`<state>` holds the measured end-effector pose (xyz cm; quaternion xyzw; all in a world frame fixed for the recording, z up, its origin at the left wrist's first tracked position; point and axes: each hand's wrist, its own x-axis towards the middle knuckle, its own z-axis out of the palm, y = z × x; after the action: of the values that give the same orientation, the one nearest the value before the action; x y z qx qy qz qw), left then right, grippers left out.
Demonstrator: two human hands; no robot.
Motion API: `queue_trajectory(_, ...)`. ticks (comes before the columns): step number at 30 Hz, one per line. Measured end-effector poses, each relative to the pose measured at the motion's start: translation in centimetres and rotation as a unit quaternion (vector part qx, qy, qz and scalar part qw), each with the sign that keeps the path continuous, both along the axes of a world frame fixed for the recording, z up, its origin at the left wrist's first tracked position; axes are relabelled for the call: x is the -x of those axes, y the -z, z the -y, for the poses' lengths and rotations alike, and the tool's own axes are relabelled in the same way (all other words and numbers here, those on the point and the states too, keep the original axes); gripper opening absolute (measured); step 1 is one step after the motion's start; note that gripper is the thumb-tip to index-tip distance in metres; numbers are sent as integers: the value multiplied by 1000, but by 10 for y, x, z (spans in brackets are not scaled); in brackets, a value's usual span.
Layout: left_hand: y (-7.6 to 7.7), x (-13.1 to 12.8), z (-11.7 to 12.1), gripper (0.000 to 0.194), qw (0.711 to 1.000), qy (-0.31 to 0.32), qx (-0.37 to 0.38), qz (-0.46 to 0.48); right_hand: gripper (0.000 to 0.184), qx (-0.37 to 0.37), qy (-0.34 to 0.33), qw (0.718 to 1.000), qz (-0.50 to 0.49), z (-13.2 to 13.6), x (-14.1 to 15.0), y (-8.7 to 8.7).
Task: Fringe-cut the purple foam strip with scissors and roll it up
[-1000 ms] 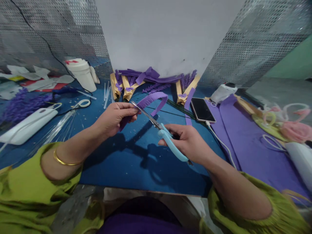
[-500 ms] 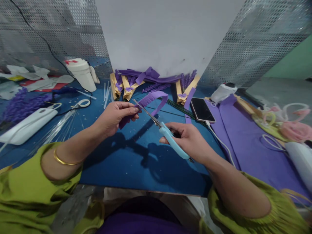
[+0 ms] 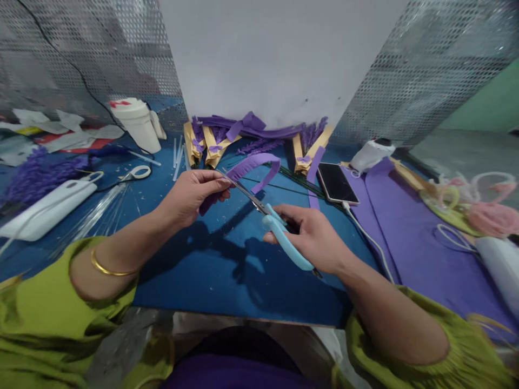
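Pinched between the thumb and fingers of my left hand (image 3: 205, 192) is a purple strip (image 3: 261, 159), of felt or foam by its look. Beyond my fingers it arches up to the right and curls down, with fine cuts along one edge. My right hand (image 3: 314, 235) is wrapped around light-blue-handled scissors (image 3: 286, 240). Their blades point up and left and lie at the strip, close to my left fingertips. The blades look slightly apart. Part of the strip hangs below my left hand, in shadow.
Paper-wrapped purple flower bunches (image 3: 214, 154) and a pile of purple strips (image 3: 279, 131) lie at the back. Right are a phone (image 3: 338, 182) on a cable and purple sheets (image 3: 421, 232). Left are a white cup (image 3: 140, 127), white-handled scissors (image 3: 140, 172), a glue gun-like white device (image 3: 48, 208) and purple sprigs (image 3: 38, 173).
The scissor handles have opened a little wider in my right hand, and the blades have shifted slightly at the strip. My left hand has barely moved.
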<state>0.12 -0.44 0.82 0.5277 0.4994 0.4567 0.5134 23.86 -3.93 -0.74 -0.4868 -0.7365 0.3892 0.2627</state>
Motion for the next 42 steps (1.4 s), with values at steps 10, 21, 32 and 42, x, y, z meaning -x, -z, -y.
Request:
queue_trajectory(10,-3,-2,2,10,1000,-3,17,17,29,27,-16,999,-25,0,-1,3)
queue_trajectory(21,-3,-1,1,9,999,-10,23,20,29,25,-26,999,-26,1,-2,2)
queue_trajectory(32,-5,-1,2,8,998,-9,45,43,30,14,-33,999,-15,0,-3,0)
queue_trajectory(42,-11,-2,0,9,995,23,74,57,26,43,-39,997,-50,-1,-4,1)
